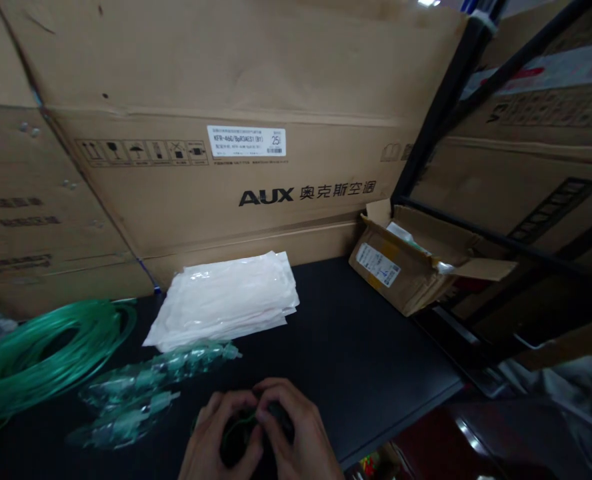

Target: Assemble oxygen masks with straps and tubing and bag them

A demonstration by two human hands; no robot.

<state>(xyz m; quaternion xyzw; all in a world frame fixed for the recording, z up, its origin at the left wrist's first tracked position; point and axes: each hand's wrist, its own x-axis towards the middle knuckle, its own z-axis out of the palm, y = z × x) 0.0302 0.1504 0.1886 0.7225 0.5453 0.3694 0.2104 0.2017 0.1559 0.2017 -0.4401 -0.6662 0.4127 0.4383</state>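
Note:
My left hand (220,427) and my right hand (296,423) meet low in the middle of the head view, fingers bent and fingertips together. Pinched between them is a thin green cord (246,421); part of it is hidden behind the fingers. To the left of my hands lie clear green plastic pieces (126,421) with pale connectors, and a longer row of similar pieces (163,367) behind them. A coil of green tubing (99,340) rests farther left. Beyond the hands sits a stack of flat white packets (231,297).
The dark shelf (346,347) ends in a front edge at the lower right. An open carton (401,260) stands at the back right beside a black rack post (439,107). A large AUX cardboard box (186,200) walls off the back.

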